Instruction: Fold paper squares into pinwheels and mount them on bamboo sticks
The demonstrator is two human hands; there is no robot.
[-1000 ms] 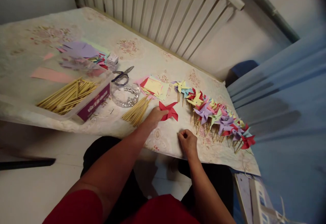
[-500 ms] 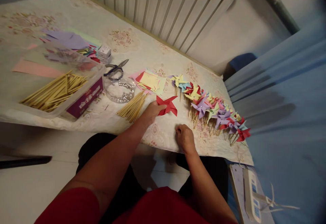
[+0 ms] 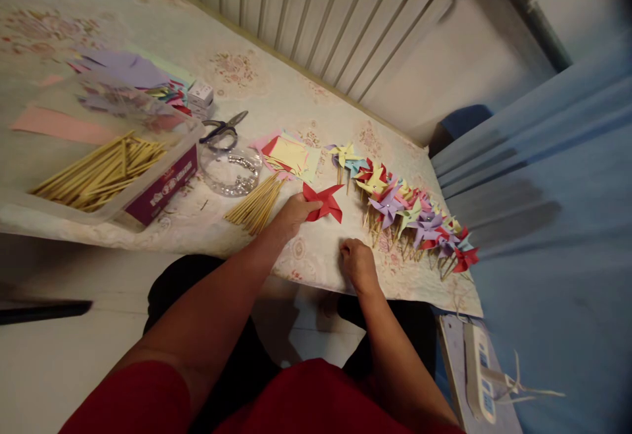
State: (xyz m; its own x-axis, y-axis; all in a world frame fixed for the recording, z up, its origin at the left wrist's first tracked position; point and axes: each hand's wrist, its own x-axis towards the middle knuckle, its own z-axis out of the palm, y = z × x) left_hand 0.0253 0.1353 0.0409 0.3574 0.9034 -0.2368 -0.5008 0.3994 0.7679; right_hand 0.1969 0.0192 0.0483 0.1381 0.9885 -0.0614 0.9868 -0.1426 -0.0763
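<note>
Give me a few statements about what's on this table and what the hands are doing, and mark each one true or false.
1. The left hand holds a red pinwheel. True.
2. The scissors are in the right hand. False: they lie on the table, beyond the clear round dish.
3. Finished pinwheels lie in a row right of the red one. True.
4. The plastic box holds beads. False: it holds wooden sticks.

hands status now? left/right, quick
Left hand: fingers closed on the red pinwheel on the table.
Right hand: curled shut on the table; cannot tell whether it holds anything.
</note>
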